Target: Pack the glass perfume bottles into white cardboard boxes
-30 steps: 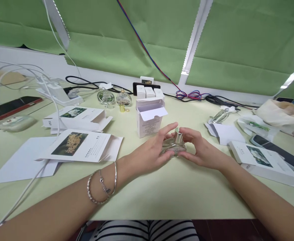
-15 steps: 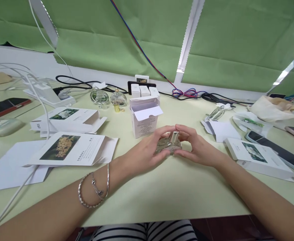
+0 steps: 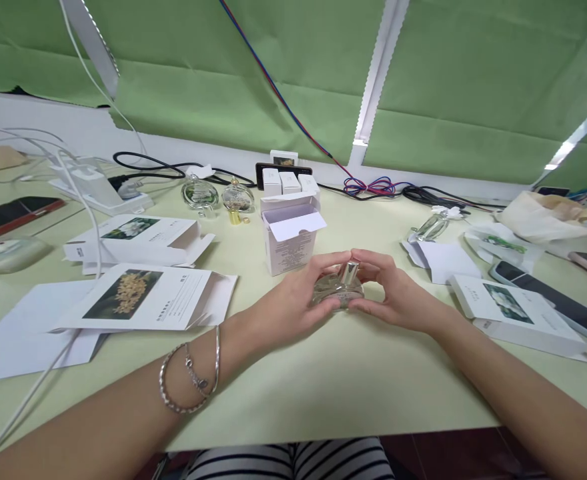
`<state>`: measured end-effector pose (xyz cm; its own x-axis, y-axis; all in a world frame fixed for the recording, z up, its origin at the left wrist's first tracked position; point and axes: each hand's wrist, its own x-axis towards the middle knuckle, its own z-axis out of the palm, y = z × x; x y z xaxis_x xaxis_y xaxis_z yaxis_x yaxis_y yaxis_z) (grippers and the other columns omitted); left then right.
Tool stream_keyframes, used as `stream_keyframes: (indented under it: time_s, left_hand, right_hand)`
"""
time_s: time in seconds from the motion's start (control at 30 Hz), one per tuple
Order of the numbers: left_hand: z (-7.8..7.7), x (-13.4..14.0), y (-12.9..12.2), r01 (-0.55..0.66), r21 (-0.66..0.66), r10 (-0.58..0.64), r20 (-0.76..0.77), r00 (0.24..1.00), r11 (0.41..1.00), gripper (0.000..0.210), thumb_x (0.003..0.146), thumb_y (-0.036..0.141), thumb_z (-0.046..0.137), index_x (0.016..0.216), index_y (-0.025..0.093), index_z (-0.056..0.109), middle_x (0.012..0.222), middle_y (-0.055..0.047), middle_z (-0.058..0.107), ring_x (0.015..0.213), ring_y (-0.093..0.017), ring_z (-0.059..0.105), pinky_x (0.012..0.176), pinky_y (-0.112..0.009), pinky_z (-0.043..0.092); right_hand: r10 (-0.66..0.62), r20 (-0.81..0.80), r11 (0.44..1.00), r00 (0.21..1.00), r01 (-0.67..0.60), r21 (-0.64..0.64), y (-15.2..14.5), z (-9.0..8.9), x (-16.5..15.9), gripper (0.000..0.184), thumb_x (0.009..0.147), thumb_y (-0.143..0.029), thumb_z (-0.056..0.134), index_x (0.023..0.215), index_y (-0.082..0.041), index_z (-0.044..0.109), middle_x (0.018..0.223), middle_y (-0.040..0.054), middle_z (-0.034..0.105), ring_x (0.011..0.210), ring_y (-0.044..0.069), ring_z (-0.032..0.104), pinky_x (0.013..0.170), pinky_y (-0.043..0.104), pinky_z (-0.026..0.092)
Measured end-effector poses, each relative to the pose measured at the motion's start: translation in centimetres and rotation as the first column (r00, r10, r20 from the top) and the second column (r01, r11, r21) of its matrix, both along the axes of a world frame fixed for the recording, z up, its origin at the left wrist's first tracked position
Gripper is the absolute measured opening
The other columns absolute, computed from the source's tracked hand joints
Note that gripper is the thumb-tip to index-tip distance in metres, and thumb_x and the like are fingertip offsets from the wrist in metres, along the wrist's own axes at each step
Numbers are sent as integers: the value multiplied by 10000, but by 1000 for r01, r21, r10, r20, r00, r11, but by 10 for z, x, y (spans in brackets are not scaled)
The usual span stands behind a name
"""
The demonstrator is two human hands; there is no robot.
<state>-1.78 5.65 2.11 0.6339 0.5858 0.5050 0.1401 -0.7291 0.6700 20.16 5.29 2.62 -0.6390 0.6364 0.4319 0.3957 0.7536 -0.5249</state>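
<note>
So on my feed from the head camera, I had both hands on the glass bottle (image 3: 331,288), which sat low at the tabletop (image 3: 348,387), silver cap (image 3: 349,272) on top. My left hand (image 3: 293,303) was closed around its left side, and my right hand (image 3: 403,300) gripped the right side, with the 2 index fingertips meeting right by the cap. Just behind my left hand stood a white box (image 3: 289,247), flap open, with 3 small boxes (image 3: 289,181) behind it. Off left lay a carton with an orange flower photo (image 3: 146,300), and farther back 2 round bottles. A phone (image 3: 553,300) lay well to the right, beside a white-flower carton (image 3: 516,313).
</note>
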Motion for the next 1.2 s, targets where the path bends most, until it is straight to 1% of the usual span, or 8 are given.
stream_keyframes:
  time_s: [0.3,0.47,0.6,0.73,0.87,1.0,1.1,1.2]
  left_hand:
    - [-1,-1,0,27,-45,-26,12,1000,999,584,838,118,521,1327,293,254,1241,-81,528,1118,-204,548,926,-410,473]
    - [-1,-1,0,36,-12,-36,51,998,999,588,836,121,532,1327,307,268,1307,-82,487,1132,-202,540,948,-421,461]
    - [-3,-1,0,18,-32,-16,49,999,999,579,831,120,539,1319,303,286,1273,-77,520,1107,-205,560,917,-416,486]
    - [-4,0,1,53,-9,-52,79,995,999,571,831,116,538,1311,307,294,1326,-74,476,1127,-201,553,946,-414,471]
    - [-2,0,0,21,-13,-20,54,998,1000,569,834,127,541,1312,301,287,1320,-81,485,1132,-205,550,941,-409,474]
    - [-1,-1,-1,33,-11,-32,48,998,999,548,840,127,531,1301,299,291,1309,-75,494,1120,-197,558,920,-392,487]
    - [-3,-2,0,-21,7,20,33,999,1000,553,828,138,551,1295,301,304,1277,-68,520,1114,-199,556,928,-401,479]
    - [-4,-1,0,-1,22,0,49,999,1000,556,822,129,551,1291,302,306,1270,-64,524,1102,-197,563,921,-402,482]
  right_hand:
    - [19,-34,1000,999,-19,2,2,-2,1,691,825,-240,605,1360,-353,184,1218,83,499,869,169,621,782,394,536]
    - [25,-54,1000,998,-24,10,2,-2,1,674,823,-254,611,1352,-372,210,1252,80,478,833,156,627,760,387,545]
    - [34,-58,999,998,-34,5,2,-1,0,663,829,-258,605,1353,-371,214,1225,76,496,827,152,622,774,393,544]
    - [33,-72,999,997,-32,16,2,-3,0,660,826,-265,610,1353,-373,226,1252,72,484,833,149,625,776,387,547]
    - [48,-89,999,995,-47,19,3,-3,-1,682,815,-229,622,1352,-373,227,1235,66,492,857,151,614,800,399,544]
    - [50,-86,999,995,-48,20,2,-1,-2,663,824,-225,611,1348,-368,231,1258,74,476,832,139,613,780,392,551]
    - [48,-92,999,995,-47,16,2,-1,-2,647,829,-232,606,1346,-365,241,1268,76,478,855,144,612,793,392,550]
    - [48,-92,999,995,-48,6,1,0,-2,648,825,-221,610,1341,-375,249,1273,74,477,851,142,615,793,393,552]
